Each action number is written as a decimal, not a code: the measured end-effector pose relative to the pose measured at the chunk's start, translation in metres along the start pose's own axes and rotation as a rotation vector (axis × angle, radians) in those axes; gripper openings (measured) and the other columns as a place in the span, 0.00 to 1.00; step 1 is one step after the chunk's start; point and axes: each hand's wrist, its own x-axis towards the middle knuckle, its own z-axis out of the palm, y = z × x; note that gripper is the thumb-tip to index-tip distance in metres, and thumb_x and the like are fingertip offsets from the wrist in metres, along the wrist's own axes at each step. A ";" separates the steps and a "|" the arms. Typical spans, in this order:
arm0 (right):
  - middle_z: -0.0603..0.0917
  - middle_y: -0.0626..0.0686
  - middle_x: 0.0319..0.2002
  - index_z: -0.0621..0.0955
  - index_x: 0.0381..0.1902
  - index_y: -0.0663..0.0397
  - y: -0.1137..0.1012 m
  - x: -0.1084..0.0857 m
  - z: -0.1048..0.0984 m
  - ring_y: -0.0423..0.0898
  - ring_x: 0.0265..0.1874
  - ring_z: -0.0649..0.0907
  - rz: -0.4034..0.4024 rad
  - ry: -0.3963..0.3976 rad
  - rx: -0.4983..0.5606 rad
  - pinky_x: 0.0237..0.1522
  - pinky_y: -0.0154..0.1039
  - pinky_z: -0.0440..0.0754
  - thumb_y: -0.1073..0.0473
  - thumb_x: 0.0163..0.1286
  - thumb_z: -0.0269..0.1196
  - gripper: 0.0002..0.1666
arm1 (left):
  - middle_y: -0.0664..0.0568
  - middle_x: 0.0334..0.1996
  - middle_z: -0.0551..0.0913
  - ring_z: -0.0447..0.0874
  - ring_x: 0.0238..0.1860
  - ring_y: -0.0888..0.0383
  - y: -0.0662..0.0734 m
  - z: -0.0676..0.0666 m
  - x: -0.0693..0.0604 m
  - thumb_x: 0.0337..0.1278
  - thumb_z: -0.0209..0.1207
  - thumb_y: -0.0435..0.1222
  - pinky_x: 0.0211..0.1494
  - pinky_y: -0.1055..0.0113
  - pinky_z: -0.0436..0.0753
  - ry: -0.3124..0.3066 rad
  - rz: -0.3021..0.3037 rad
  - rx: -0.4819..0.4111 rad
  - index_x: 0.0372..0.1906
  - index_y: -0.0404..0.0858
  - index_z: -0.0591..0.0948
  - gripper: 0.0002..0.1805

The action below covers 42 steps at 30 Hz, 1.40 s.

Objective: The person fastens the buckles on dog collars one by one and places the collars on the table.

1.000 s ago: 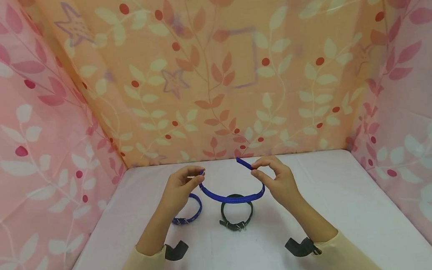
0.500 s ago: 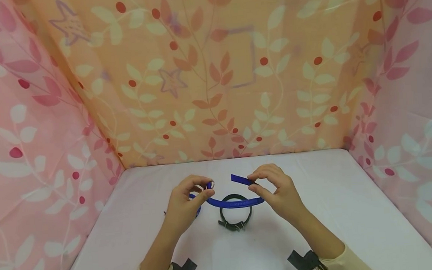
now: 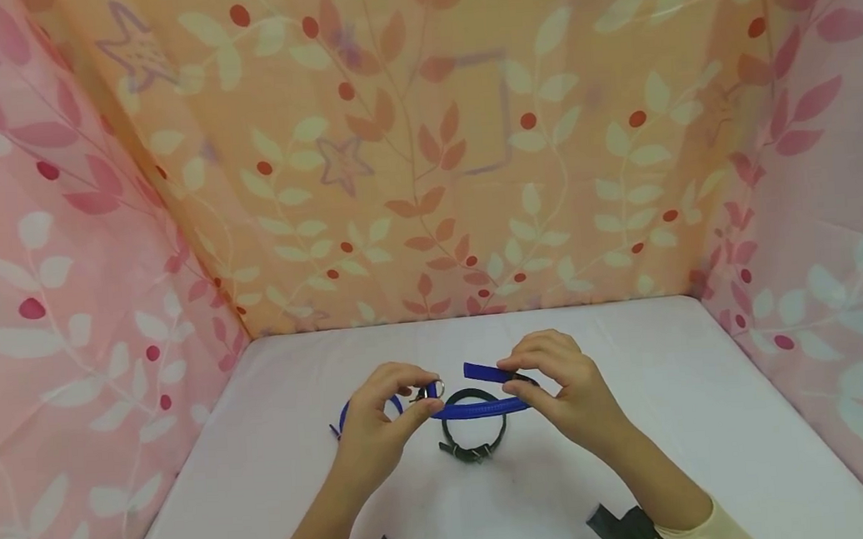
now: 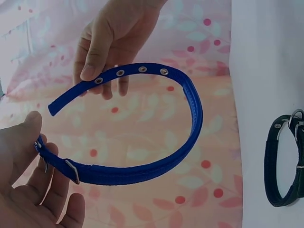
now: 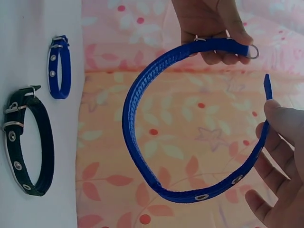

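Observation:
A blue collar point(image 4: 142, 175) with metal eyelets is held up, unfastened, in a wide curve between the two hands. My left hand point(image 3: 377, 411) pinches its buckle end, where a metal ring shows beyond the thumb in the head view. My right hand point(image 3: 567, 381) pinches the strap near its free, eyeleted end, whose tip points towards the left hand. The two ends are apart. Beneath the held collar a black collar point(image 3: 451, 443) lies buckled in a loop on the table. A second blue collar point(image 5: 66, 71), also looped and buckled, lies left of it, partly hidden by the left hand in the head view.
The white table point(image 3: 713, 433) ends at an orange leaf-patterned cloth point(image 3: 425, 178) at the back. Pink patterned cloths point(image 3: 67, 328) stand along both sides. A black strap piece point(image 3: 621, 527) sits at each sleeve cuff.
Both hands have lowered a little, and the left hand has moved right. The gap between the collar's ends has narrowed, with the free end now nearer the buckle.

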 end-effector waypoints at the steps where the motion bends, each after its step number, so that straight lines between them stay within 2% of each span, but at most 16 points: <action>1: 0.86 0.43 0.44 0.88 0.48 0.47 -0.001 -0.001 -0.001 0.46 0.50 0.81 -0.004 -0.004 -0.001 0.64 0.36 0.70 0.70 0.52 0.78 0.25 | 0.68 0.46 0.84 0.80 0.51 0.63 0.001 0.000 -0.001 0.60 0.71 0.44 0.55 0.61 0.81 0.003 0.007 0.000 0.48 0.57 0.87 0.12; 7: 0.85 0.43 0.44 0.88 0.48 0.46 -0.002 -0.006 -0.002 0.46 0.50 0.81 -0.025 -0.033 -0.008 0.64 0.36 0.68 0.68 0.53 0.78 0.25 | 0.67 0.46 0.83 0.79 0.52 0.62 -0.001 0.002 -0.004 0.58 0.72 0.42 0.53 0.67 0.79 0.021 0.043 -0.001 0.48 0.56 0.88 0.13; 10: 0.85 0.43 0.44 0.87 0.48 0.45 -0.003 -0.008 -0.001 0.45 0.50 0.81 -0.027 -0.043 -0.012 0.65 0.37 0.68 0.67 0.53 0.78 0.24 | 0.67 0.45 0.83 0.79 0.52 0.62 -0.001 0.001 -0.005 0.58 0.72 0.41 0.53 0.65 0.80 0.023 0.063 0.005 0.48 0.54 0.88 0.13; 14: 0.86 0.43 0.44 0.87 0.48 0.46 -0.005 -0.006 -0.001 0.45 0.50 0.81 -0.037 -0.047 -0.019 0.64 0.36 0.68 0.67 0.54 0.78 0.24 | 0.67 0.45 0.83 0.78 0.53 0.63 0.000 0.000 -0.003 0.60 0.71 0.44 0.54 0.64 0.81 0.006 0.078 0.041 0.49 0.56 0.87 0.13; 21: 0.85 0.43 0.44 0.88 0.48 0.46 -0.005 0.001 -0.004 0.45 0.50 0.81 -0.039 -0.048 -0.025 0.65 0.37 0.68 0.68 0.53 0.78 0.24 | 0.66 0.46 0.82 0.77 0.55 0.63 0.001 -0.001 0.002 0.62 0.70 0.43 0.56 0.65 0.81 0.006 0.154 0.113 0.51 0.55 0.86 0.13; 34: 0.86 0.42 0.44 0.88 0.47 0.46 -0.004 -0.001 0.003 0.45 0.50 0.81 -0.063 -0.075 -0.009 0.65 0.39 0.67 0.67 0.56 0.77 0.21 | 0.66 0.46 0.84 0.79 0.48 0.63 -0.005 0.003 0.000 0.61 0.69 0.37 0.52 0.61 0.83 -0.003 0.150 0.059 0.51 0.51 0.86 0.14; 37: 0.86 0.42 0.44 0.88 0.47 0.47 -0.006 -0.001 0.004 0.46 0.51 0.80 -0.069 -0.078 -0.004 0.65 0.39 0.67 0.65 0.59 0.76 0.18 | 0.66 0.46 0.84 0.80 0.48 0.62 -0.005 0.004 -0.001 0.60 0.70 0.36 0.52 0.64 0.83 0.003 0.158 0.041 0.51 0.53 0.86 0.15; 42: 0.86 0.43 0.43 0.88 0.47 0.48 -0.007 -0.001 0.007 0.46 0.51 0.80 -0.083 -0.087 0.007 0.65 0.40 0.66 0.60 0.64 0.74 0.13 | 0.65 0.46 0.84 0.79 0.49 0.61 -0.005 0.008 -0.002 0.59 0.70 0.37 0.53 0.67 0.81 -0.010 0.142 0.000 0.51 0.51 0.87 0.15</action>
